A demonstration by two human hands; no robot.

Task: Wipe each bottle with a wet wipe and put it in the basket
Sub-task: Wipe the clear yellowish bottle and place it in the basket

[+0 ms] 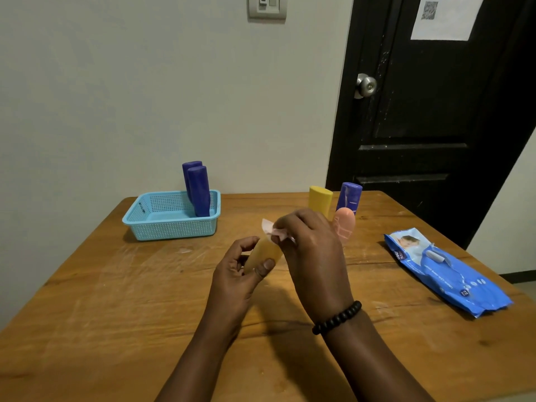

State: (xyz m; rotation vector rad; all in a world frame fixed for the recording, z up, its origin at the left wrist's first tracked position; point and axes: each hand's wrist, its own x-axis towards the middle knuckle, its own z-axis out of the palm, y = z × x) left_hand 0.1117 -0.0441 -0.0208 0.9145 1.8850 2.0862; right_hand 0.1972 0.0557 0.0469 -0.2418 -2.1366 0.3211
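Observation:
My left hand (242,274) grips a yellow bottle (265,252) above the middle of the wooden table. Over the bottle's upper end, my right hand (311,248) pinches a crumpled wet wipe (271,229). A light blue basket (162,224) sits at the back left with two purple bottles (198,190) standing upright in its right end. Behind my right hand stand a second yellow bottle (320,200), a purple bottle (349,197) and a pink bottle (345,224), the pink one partly hidden by my hand.
A blue pack of wet wipes (446,269) lies flat near the table's right edge. The table (116,300) stands against a white wall, with a black door (435,111) behind its right back corner.

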